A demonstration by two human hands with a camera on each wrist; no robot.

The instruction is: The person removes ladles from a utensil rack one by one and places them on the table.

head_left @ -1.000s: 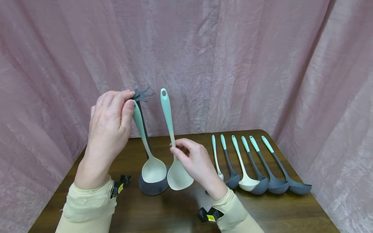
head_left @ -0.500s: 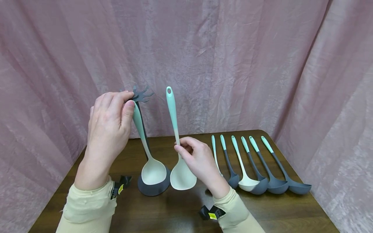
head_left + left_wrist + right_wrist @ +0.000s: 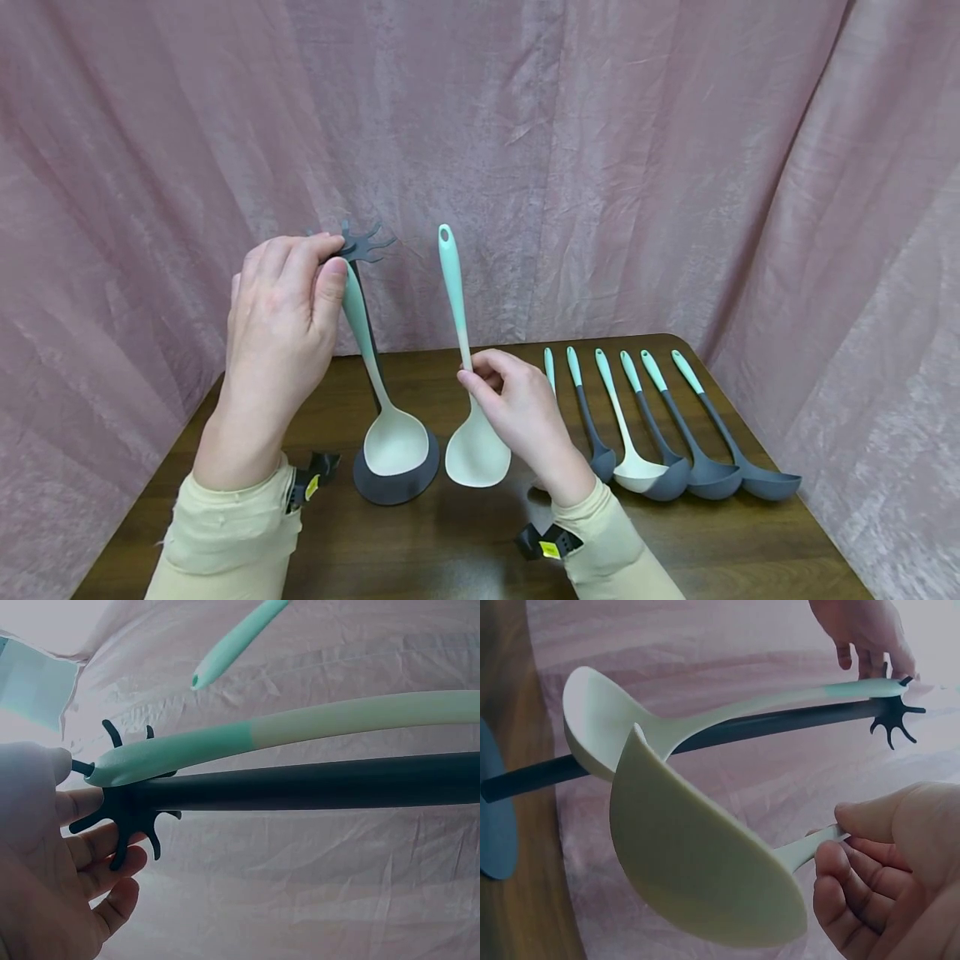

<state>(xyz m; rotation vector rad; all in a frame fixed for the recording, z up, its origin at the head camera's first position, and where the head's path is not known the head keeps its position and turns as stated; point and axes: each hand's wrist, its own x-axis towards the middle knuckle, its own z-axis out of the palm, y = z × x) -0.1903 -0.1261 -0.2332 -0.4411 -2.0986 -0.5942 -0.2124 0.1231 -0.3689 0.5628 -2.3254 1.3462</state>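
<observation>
My left hand (image 3: 281, 312) grips the top of a dark grey utensil stand (image 3: 300, 784), with its thumb and fingers among the curved hooks. A cream ladle (image 3: 395, 442) with a mint handle hangs there, its handle hole over one hook beside my thumb in the left wrist view. My right hand (image 3: 521, 412) pinches the neck of a broad cream serving spoon (image 3: 477, 454). This spoon is upright, mint handle up, to the right of the stand and apart from it. In the right wrist view, its head (image 3: 697, 855) covers part of the hanging ladle.
At the right of the wooden table (image 3: 420, 550) lies a row of several ladles and spoons with mint handles, some dark grey (image 3: 712, 479), some cream (image 3: 637, 473). The stand's round base (image 3: 397, 490) rests on the table. A pink curtain (image 3: 480, 150) hangs behind.
My right hand has carried the serving spoon to the right, away from the stand, and its handle stands slightly more upright. My left hand has stayed at the stand's top.
</observation>
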